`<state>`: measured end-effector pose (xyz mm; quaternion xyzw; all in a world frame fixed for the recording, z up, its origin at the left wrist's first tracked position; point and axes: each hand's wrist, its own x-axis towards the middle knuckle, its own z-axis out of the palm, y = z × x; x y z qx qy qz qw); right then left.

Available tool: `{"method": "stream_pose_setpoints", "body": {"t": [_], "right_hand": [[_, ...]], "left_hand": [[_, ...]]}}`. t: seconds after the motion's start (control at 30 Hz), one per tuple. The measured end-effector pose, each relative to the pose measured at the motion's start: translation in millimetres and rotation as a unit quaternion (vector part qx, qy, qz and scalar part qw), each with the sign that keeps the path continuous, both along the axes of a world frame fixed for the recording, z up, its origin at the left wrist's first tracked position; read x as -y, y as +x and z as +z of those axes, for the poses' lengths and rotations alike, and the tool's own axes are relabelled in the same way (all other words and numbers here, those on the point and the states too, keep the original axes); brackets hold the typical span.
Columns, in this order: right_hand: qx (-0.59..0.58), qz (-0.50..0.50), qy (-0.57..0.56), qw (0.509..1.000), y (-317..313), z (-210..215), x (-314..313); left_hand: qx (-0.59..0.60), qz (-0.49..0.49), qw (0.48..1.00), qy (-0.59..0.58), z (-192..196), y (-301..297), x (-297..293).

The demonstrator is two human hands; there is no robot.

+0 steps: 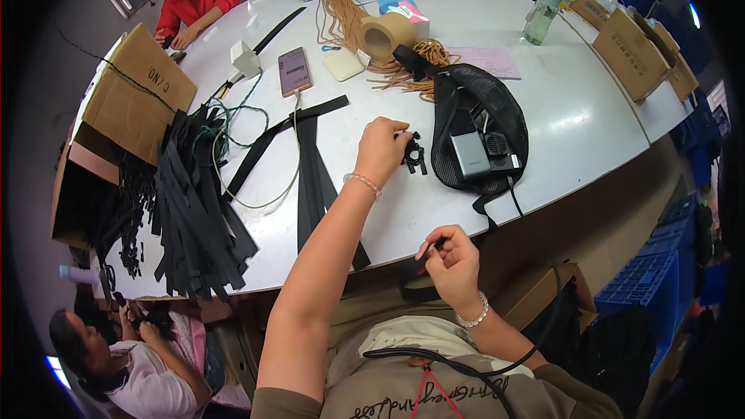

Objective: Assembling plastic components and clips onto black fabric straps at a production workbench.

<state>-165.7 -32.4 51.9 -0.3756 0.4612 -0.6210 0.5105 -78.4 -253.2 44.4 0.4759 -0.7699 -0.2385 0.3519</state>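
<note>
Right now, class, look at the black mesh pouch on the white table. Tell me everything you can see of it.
The black mesh pouch lies flat on the white table, near its front edge, to the right of the left hand, apart from it. It looks like soft, see-through netting with a dark bound rim. Through the mesh show a grey box-shaped device and smaller dark parts. A black strap trails from its lower end over the table edge. Its upper end touches the tan cords.

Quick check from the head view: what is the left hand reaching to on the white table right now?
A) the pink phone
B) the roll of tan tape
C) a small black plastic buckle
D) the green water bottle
C: the left hand pinches at a small black buckle lying on the white table beside the black mesh bag.
</note>
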Motion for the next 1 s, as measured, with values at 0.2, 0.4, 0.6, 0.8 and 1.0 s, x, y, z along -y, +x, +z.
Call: {"method": "stream_pose_setpoints", "body": {"t": [0.2, 0.4, 0.6, 0.8, 1.0], "right_hand": [[-0.007, 0.048, -0.015, 0.999, 2.7, 2.7, -3.4], [-0.106, 0.076, -0.07, 0.989, 1.0, -3.0, 0.8], [-0.088, 0.106, -0.052, 0.989, -7.7, 0.6, 5.1], [0.005, 0.165, 0.017, 0.986, -5.4, 21.6, 6.7], [0.028, 0.145, 0.08, 0.986, 6.7, 35.3, 5.5]], "left_hand": [[0.112, -0.004, 0.99, 0.085, 11.1, -20.7, 9.3], [-0.014, 0.029, 0.999, 0.01, 5.3, -4.1, 3.6], [-0.361, -0.055, 0.886, 0.286, 37.0, 38.2, -65.4], [-0.528, -0.071, 0.707, 0.464, 25.0, 78.7, -151.8], [-0.599, -0.074, 0.618, 0.503, 9.7, 82.1, -188.1]]}}
